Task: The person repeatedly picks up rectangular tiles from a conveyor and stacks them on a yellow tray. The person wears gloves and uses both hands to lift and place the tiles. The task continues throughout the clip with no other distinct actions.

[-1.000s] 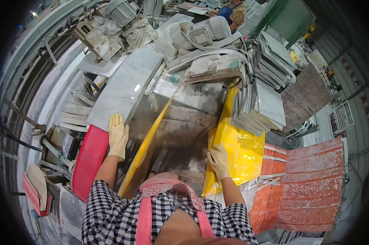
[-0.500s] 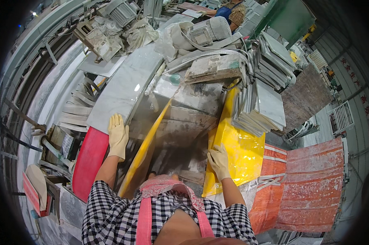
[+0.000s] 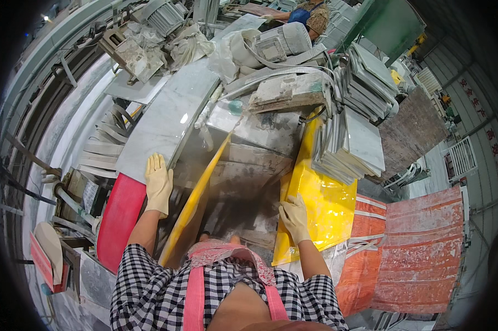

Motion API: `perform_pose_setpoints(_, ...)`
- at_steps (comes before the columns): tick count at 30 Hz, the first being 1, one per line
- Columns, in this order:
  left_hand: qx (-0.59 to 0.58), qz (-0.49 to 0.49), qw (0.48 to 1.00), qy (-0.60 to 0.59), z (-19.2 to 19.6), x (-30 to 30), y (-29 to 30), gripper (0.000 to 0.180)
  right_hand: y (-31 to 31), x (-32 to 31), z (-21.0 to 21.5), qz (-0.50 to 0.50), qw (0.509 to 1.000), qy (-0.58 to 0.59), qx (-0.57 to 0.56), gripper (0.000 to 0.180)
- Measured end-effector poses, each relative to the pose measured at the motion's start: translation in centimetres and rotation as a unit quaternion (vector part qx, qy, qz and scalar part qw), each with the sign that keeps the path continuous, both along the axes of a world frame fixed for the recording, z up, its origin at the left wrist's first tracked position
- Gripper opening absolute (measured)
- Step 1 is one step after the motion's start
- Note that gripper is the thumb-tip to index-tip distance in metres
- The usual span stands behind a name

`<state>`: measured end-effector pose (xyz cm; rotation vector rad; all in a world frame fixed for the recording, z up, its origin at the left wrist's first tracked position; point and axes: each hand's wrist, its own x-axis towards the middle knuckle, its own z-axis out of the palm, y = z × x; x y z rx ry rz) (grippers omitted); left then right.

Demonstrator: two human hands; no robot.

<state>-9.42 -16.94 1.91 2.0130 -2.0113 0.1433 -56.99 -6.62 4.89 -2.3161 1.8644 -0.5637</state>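
My left hand (image 3: 158, 186), in a cream rubber glove, lies flat with fingers stretched forward at the near end of a long white-grey marble slab (image 3: 169, 118). The slab looks wet and shiny. A red belt-like surface (image 3: 122, 220) runs from under its near end, beside my left wrist. My right hand (image 3: 296, 219), gloved the same way, rests on the left edge of a shiny yellow plastic sheet (image 3: 329, 212), its fingers partly bent. Nothing shows lifted in either hand. Between my arms stands a narrow yellow-covered strip (image 3: 196, 193), slanting away.
Stacked marble tiles (image 3: 351, 138) stand beyond the yellow sheet. A motor (image 3: 282, 41) with loose straps sits ahead. Orange-red sheeting (image 3: 420, 254) covers the right side. Pipes and metal framing (image 3: 75, 204) lie left. Another person (image 3: 315, 19) works at the far end.
Both my hands stay in place. At the far end, the other person has shifted slightly, and the pale sheet near that person's hand no longer shows as before.
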Motion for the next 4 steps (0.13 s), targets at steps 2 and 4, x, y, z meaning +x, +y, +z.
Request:
perform_pose_setpoints(2, 0.011, 0.003, 1.0, 0.003, 0.09, -0.04, 0.01, 0.067, -0.04, -0.06, 0.1, 0.002, 1.0, 0.004, 0.003, 0.021)
perform_pose_setpoints(4, 0.014, -0.001, 1.0, 0.005, 0.26, -0.39, -0.42, 0.068, 0.14, -0.22, 0.28, 0.011, 0.999, 0.019, -0.027, 0.02)
